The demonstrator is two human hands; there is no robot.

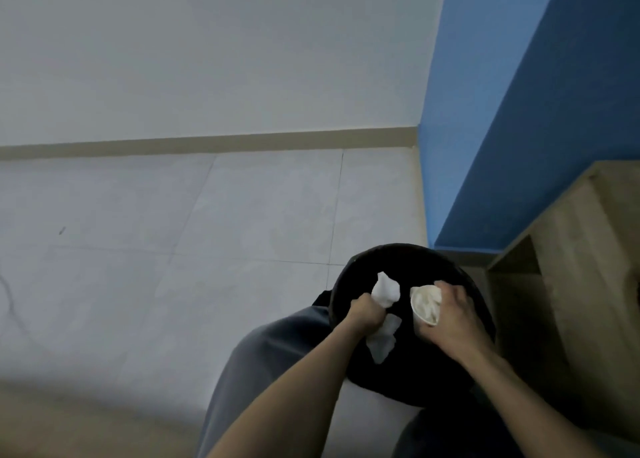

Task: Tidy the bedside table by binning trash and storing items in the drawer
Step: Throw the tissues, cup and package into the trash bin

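Over the open black bin [408,260] by the wooden bedside table [588,249], my left hand [363,314] is fisted round crumpled white tissue [386,293], my right hand [450,314] grips a tilted paper cup [426,303] stuffed with paper.

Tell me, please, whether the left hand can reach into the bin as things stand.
Probably yes: the left hand, gripping a tissue, is over the open bin, nothing between; the right hand, holding a cup, is apart beside it.
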